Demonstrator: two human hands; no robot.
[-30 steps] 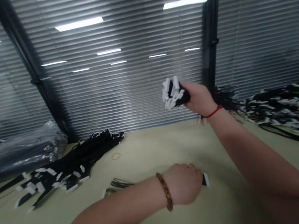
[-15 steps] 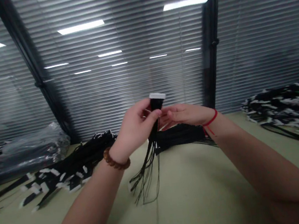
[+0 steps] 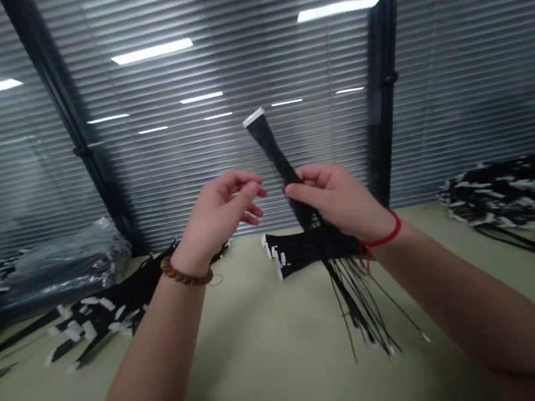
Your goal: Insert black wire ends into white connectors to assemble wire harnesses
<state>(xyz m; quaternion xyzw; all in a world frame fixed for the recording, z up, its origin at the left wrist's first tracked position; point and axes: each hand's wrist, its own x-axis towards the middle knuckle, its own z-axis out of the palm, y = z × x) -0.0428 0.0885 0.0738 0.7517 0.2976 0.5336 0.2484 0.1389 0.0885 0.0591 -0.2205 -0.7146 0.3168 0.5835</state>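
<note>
The bench (image 3: 253, 370) runs across the view, its far edge meeting the blinds (image 3: 182, 166). A heap of white-tipped harnesses (image 3: 524, 202) lies along that far edge toward the right side; a looser pile of harnesses (image 3: 107, 308) lies toward the left. Between them, near the far edge, a small bundle of harnesses (image 3: 297, 248) rests crosswise, connector ends to the left.

The black wire harness (image 3: 277, 155) is up in front of that bundle, its long axis slanting from upper left to lower right, loose wires trailing toward the near edge; whether their tips touch the bench I cannot tell. The right hand (image 3: 340, 199) pinches it around mid-length, thumb on the near face. The left hand (image 3: 221, 211) is just beside it on the left, fingers parted and loosely curled, holding nothing visible. The white connector (image 3: 254, 118) tops the harness, above both hands and clear of them.
</note>
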